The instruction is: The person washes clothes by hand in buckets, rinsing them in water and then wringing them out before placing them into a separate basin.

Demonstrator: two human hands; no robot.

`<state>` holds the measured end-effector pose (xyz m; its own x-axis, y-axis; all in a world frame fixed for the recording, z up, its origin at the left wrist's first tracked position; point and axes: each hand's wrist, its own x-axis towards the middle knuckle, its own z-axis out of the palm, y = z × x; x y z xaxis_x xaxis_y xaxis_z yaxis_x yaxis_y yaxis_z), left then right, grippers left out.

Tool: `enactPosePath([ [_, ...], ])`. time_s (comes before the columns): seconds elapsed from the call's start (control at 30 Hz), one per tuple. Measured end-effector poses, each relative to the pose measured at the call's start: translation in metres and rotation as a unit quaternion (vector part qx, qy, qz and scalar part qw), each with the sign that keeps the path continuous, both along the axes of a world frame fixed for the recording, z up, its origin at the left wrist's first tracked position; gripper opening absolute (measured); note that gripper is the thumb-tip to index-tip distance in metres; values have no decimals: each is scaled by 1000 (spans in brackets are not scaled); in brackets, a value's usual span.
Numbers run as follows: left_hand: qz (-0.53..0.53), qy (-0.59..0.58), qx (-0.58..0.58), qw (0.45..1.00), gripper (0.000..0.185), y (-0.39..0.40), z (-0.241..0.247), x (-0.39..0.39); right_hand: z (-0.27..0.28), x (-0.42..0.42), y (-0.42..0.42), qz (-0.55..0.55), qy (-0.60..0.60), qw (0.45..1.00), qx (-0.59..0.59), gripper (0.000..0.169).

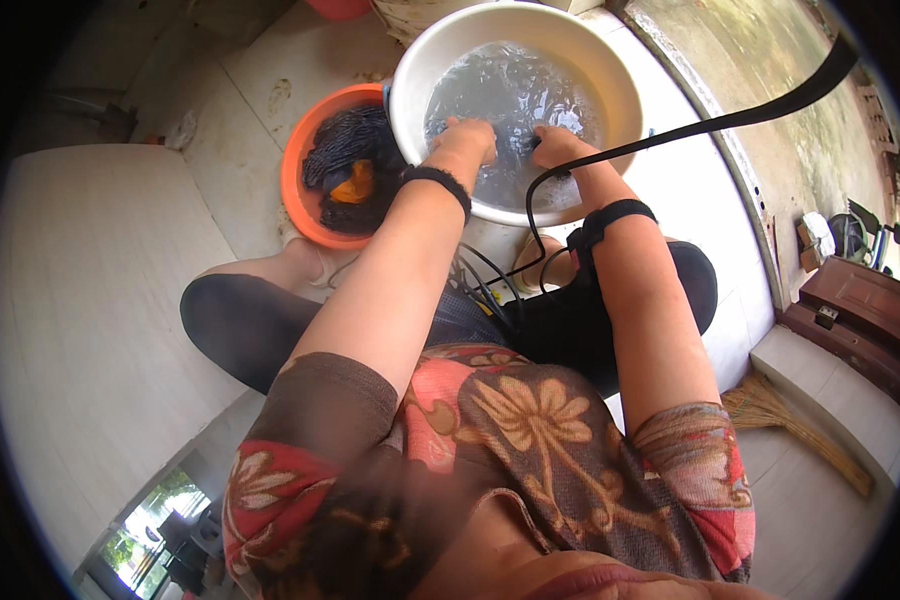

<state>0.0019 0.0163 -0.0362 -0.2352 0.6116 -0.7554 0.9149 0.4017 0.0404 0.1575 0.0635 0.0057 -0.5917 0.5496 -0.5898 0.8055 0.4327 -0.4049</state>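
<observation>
A large white basin (521, 214) holds cloudy, foamy water (506, 97) with a churned surface. My left hand (466, 139) dips into it on the left side, its fingers largely under water. My right hand (556, 146) is bent over the water on the right, some way apart from the left. Something dark, perhaps wet cloth (535, 142), shows at its fingers; whether either hand grips it is hidden. Against the basin's left side stands an orange basin (291, 169) with dark wet clothes (350, 142) and an orange-yellow cloth piece (354, 182) in it.
A black cable (690, 126) crosses over my right forearm and the white basin's edge. More thin cables (487, 285) lie between my knees. A straw broom (802, 427) and a brown wooden box-like piece (851, 300) are at right, beside a raised floor edge (727, 150).
</observation>
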Motion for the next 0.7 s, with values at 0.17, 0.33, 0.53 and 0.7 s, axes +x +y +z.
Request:
enactPosePath([
  [0.17,146,-145,60,977,34,4,33,2,16,4,-1,-273,67,932,-231,45],
  [0.33,388,-545,225,709,14,-3,64,21,17,-6,3,-448,233,740,-445,74],
  [0.53,228,-579,340,705,17,-21,122,73,32,17,21,-473,366,662,-452,69],
  [0.7,242,-367,535,722,43,-9,96,88,14,5,25,-396,469,626,-480,49],
])
